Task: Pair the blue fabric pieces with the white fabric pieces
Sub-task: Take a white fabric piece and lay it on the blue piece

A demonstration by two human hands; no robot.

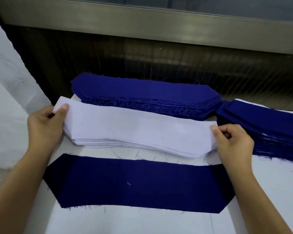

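Nearest me, a single blue piece (139,184) lies flat and spread full length on the white table (142,223). It looks set out alone so that a white piece can go straight on top of it, edge to edge.

Just beyond it sits the white stack (139,130), parallel to the blue piece and close enough that a sheet needs only a short carry toward me. Both hands are on its top sheet, one at each end, which I judge keeps the limp cloth stretched and stops it folding.

The left hand (44,125) comes in from the side with its thumb pressed on top of the sheet's left end and its fingers tucked beneath, clamped on the cloth. That end seems raised a little off the stack.

The right hand (233,141) is turned palm inward, thumb and forefinger pinching the right tip, the other fingers curled loosely behind. Both forearms reach out over the ends of the blue piece.

Farther back, a thick blue stack (142,92) with frayed edges waits along the table's far side. A second blue pile (264,125) lies to the right, just beside the right hand.
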